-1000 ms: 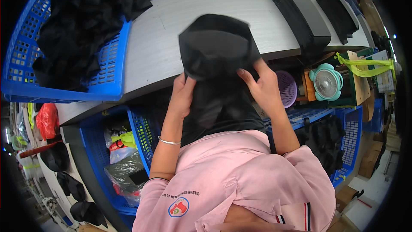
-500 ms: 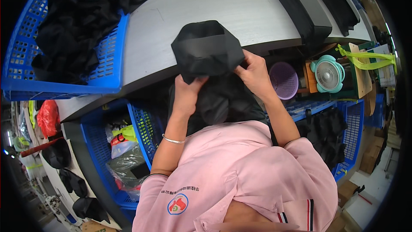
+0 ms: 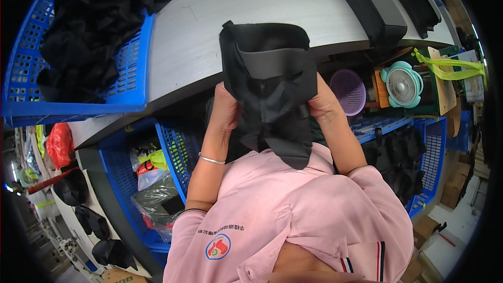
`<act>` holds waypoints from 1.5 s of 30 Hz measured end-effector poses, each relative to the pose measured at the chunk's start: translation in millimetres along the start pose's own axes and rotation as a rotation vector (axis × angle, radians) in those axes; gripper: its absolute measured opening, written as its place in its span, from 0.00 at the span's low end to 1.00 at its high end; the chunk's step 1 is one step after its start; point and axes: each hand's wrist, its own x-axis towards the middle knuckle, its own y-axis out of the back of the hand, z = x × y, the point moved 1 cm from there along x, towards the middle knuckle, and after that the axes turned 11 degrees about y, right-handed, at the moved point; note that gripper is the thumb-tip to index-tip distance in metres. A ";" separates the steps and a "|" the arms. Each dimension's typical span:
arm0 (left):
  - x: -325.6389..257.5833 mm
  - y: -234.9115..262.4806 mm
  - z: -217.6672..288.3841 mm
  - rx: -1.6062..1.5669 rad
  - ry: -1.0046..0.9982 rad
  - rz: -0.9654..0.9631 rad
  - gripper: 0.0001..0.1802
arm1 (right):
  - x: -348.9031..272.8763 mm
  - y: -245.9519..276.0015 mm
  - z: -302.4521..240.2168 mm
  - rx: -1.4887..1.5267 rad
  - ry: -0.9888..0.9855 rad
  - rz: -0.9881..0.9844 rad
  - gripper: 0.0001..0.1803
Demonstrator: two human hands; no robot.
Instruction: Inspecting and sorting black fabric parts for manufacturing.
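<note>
Between my two hands hangs a black fabric piece (image 3: pixel 267 86), shaped like an open-topped pouch, with a smooth grey-black band (image 3: pixel 272 63) across its opening. A small loop sticks up at its upper left corner, and its lower flap hangs down over the front of my shirt. My left hand (image 3: pixel 225 106) grips the left side, its fingers closed and tucked behind the cloth. On the other side my right hand (image 3: pixel 324 99) is closed on the right edge, with most of its fingers hidden by the fabric.
Black cloth pieces (image 3: pixel 94 31) heap in a blue basket (image 3: pixel 133 81) on the table's left. Folded black stacks (image 3: pixel 374 10) lie at the far right. Beneath the table edge are a purple basket (image 3: pixel 348 93), a teal fan (image 3: pixel 402 88) and blue crates (image 3: pixel 118 157).
The black pouch has been turned and opened out; its flap now hangs toward my shirt. Both hands have shifted to its sides, the right one moving lower and slightly right.
</note>
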 end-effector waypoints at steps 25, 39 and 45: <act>11.8 27.9 -5.5 0.114 -0.100 0.187 0.23 | 7.6 14.7 19.4 -0.093 -0.089 -0.017 0.11; 41.9 -3.1 37.5 0.664 -0.563 0.470 0.30 | 75.8 42.4 25.6 -0.984 0.211 0.085 0.19; 62.4 -2.5 59.6 1.314 -0.870 0.366 0.08 | 83.6 34.0 20.6 -1.505 0.219 0.068 0.27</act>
